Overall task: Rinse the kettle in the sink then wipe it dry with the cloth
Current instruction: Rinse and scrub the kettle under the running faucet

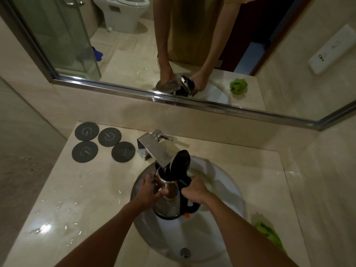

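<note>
Both hands grip the kettle [169, 199] over the sink [227, 182], open lid [180, 160] touching the faucet [154, 151].

Steel kettle [169, 199] w/ black lid, green cloth [269, 235], dk grey coasters [86, 131]

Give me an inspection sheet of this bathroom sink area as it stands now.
Surface: glossy beige marble counter, wet sheen.
Job's things: steel kettle with black handle, lid open, held over the white round sink under the chrome tap; green cloth on the counter at right.
Clutter: four round dark grey coasters at back left.
Hands: left hand holds the kettle body; right hand grips the handle.
Cables: nothing seen.
Surroundings: framed wall mirror, wall socket panel.
</note>
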`<state>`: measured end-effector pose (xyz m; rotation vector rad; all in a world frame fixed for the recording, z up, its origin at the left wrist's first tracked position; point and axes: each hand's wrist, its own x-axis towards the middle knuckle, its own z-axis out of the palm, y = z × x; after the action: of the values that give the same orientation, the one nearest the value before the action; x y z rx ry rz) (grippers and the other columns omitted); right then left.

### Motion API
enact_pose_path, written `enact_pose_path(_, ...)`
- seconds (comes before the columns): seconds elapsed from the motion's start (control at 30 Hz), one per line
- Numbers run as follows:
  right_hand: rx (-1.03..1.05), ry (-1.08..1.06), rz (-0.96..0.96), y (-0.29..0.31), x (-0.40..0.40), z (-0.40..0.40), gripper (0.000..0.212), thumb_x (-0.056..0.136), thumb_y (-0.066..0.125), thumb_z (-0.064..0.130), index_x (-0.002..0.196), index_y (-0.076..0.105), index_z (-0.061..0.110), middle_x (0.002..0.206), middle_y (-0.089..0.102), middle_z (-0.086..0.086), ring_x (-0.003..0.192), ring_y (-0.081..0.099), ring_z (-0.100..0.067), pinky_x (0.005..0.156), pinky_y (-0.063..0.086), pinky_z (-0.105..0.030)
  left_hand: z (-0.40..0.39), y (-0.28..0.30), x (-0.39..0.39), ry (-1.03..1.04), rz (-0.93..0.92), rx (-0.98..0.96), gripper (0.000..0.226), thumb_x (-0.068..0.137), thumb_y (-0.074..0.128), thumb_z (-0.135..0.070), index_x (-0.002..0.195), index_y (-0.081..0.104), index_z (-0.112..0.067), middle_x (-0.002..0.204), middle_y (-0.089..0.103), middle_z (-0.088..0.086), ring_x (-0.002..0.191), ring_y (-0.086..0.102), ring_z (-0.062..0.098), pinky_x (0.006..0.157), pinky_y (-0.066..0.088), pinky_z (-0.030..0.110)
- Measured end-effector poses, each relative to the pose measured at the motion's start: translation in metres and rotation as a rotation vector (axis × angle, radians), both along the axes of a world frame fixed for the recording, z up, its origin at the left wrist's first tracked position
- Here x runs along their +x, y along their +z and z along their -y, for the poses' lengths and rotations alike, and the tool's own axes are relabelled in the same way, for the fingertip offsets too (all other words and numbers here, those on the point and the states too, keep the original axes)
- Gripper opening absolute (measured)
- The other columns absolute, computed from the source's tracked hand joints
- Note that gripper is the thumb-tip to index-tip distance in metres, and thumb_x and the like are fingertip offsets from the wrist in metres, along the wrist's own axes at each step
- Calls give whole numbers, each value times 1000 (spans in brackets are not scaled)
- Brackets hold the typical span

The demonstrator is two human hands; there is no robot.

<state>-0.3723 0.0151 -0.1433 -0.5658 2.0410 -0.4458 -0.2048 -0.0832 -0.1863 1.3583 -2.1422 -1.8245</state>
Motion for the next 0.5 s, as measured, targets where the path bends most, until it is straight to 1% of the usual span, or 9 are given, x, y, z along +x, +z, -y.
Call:
enact_pose_path(0.13, 10, -1, -10, 2, 0, 0, 10, 75, 65, 14, 78, 58, 21, 77, 64, -5, 68, 64, -20, 52, 46, -26, 0, 2, -1, -6, -6, 1, 80, 78, 76, -28, 139, 27, -15, 143, 32, 15, 130, 34, 25, 91, 27, 25)
enact_pose_path(0.27, 16, 3, -9, 4, 1, 0, 9, 75, 65, 14, 78, 58, 19, 75, 64, -6, 64, 64, -21, 50, 47, -27, 0, 3, 1, -8, -20, -4, 79, 77, 76, -29, 137, 28, -15, 141, 34, 12, 124, 33, 15, 90, 29, 24)
enact_pose_path(0.3, 19, -1, -11, 4, 1, 0, 9, 74, 65, 14, 77, 58, 18, 74, 63, -7, 64, 64, -22, 50, 48, -27, 0, 3, 1, -12, -23, -10, 78, 76, 77, -29, 137, 29, -14, 140, 35, 12, 125, 33, 15, 90, 29, 23)
enact_pose_path(0.37, 21, -6, -11, 4, 0, -1, 8, 74, 65, 14, 77, 58, 16, 74, 63, -8, 63, 64, -24, 49, 48, -28, -2, 3, 1, -17, -22, -24, 78, 77, 76, -28, 137, 29, -13, 140, 36, 12, 121, 32, 11, 91, 28, 21)
enact_pose_path(0.5, 14, 3, -2, 7, 1, 0, 9, 77, 64, 12, 78, 57, 17, 72, 61, -6, 61, 61, -21, 47, 45, -25, -1, 2, 0, -13, -17, -33, 76, 78, 76, -26, 137, 30, -13, 141, 34, 13, 115, 30, 9, 90, 29, 23)
